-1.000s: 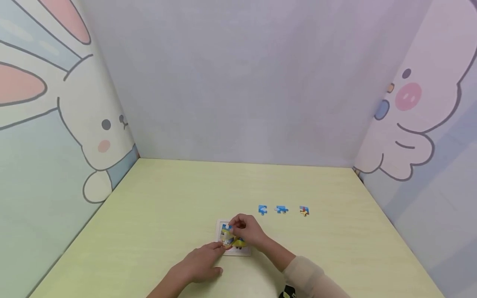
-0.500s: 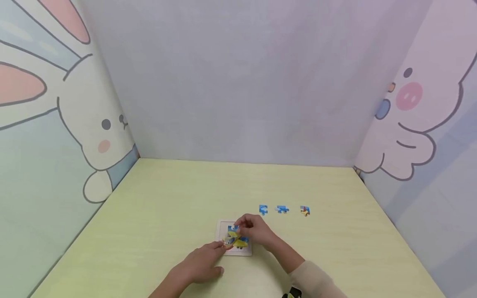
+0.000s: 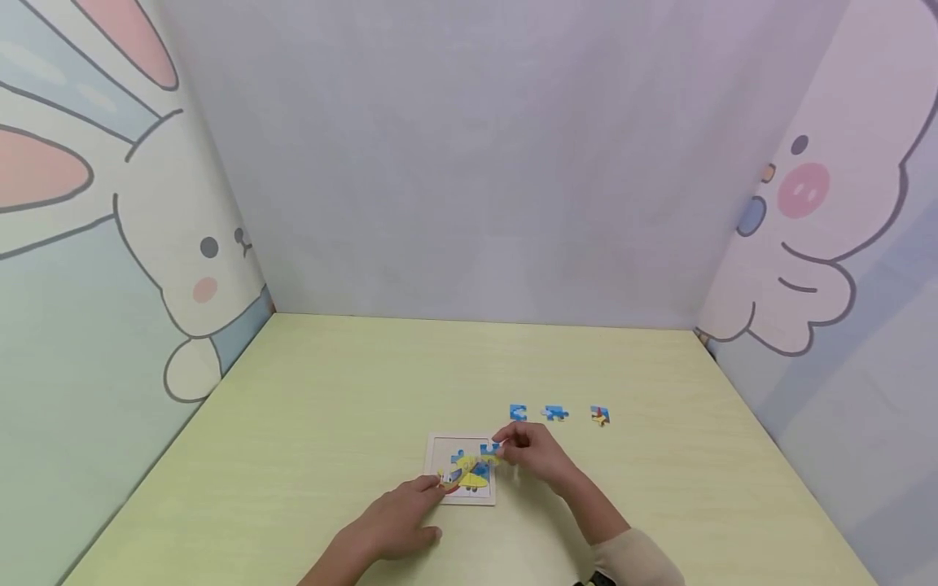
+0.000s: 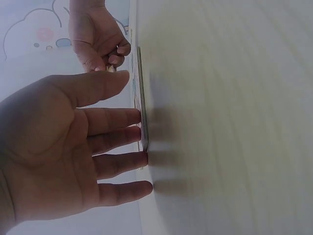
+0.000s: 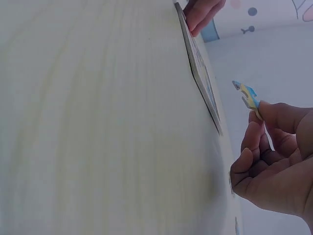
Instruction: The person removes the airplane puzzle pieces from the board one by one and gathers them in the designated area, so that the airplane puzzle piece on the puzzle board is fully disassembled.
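Note:
A square jigsaw tray [image 3: 443, 447] with a pale frame lies on the table in the head view. Several joined pieces in its lower part form a yellow airplane picture [image 3: 472, 480]. Between thumb and fingertips, my right hand [image 3: 541, 452] pinches a blue and yellow puzzle piece [image 3: 489, 449] over the tray's upper right side. The right wrist view shows this piece [image 5: 249, 95] raised clear of the tray [image 5: 195, 68]. My left hand [image 3: 399, 517] rests its extended fingertips at the tray's lower left; its fingers [image 4: 115, 142] are spread in the left wrist view.
Behind the tray to the right lie three loose pieces in a row: a blue one [image 3: 518, 413], another blue one [image 3: 554, 413] and a blue, red and yellow one [image 3: 600, 415]. The pale wooden table [image 3: 330, 391] is enclosed by cartoon-printed side walls and a plain back wall [image 3: 469, 163].
My right hand has carried the pinched piece rightward, from over the tray's upper left to its upper right. The left hand has stayed in place.

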A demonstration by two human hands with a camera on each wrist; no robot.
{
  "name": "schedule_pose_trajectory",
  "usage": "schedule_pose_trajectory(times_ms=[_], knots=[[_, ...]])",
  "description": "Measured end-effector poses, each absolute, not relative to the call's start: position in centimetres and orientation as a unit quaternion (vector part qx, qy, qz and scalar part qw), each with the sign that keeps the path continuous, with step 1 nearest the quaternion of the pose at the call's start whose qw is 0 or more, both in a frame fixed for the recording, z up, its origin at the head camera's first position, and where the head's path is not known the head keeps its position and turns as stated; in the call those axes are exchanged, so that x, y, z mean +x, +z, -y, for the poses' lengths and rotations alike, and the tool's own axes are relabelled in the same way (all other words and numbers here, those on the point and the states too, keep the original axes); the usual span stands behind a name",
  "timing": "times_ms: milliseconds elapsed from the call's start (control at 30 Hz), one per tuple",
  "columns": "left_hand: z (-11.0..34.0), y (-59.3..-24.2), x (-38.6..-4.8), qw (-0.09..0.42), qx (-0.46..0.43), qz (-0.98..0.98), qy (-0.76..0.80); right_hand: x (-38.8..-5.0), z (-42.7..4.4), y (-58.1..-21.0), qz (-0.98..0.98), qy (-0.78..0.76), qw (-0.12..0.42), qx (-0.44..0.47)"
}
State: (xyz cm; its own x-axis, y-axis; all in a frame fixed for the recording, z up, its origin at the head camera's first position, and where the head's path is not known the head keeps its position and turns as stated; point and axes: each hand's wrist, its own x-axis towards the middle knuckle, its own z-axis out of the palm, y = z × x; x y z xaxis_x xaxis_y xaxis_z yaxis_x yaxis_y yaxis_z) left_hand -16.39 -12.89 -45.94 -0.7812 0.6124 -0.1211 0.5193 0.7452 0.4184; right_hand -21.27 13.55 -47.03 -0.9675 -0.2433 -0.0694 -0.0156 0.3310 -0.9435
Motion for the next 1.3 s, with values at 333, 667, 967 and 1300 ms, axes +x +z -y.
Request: schedule_pose_trajectory(times_ms=[333,667,967,1300], knots=[[12.8,-46.1,-16.3,0.122,0.303,-0.928,0.177,-22.2,-16.0,-47.9,-0.841,-0.539,0.042,-0.004],[12.9,-45.8,-16.2,0.121,0.303,-0.929,0.176,-23.1,-16.1,-48.3,-0.854,-0.518,0.029,0.036],[12.8,-46.2,-16.1,0.125,0.299,-0.930,0.174,-23.3,-16.1,-48.0,-0.891,-0.452,0.011,0.046],[12.9,-46.4,-16.2,0.125,0.309,-0.927,0.172,-23.6,-15.9,-48.2,-0.897,-0.438,0.026,0.057]])
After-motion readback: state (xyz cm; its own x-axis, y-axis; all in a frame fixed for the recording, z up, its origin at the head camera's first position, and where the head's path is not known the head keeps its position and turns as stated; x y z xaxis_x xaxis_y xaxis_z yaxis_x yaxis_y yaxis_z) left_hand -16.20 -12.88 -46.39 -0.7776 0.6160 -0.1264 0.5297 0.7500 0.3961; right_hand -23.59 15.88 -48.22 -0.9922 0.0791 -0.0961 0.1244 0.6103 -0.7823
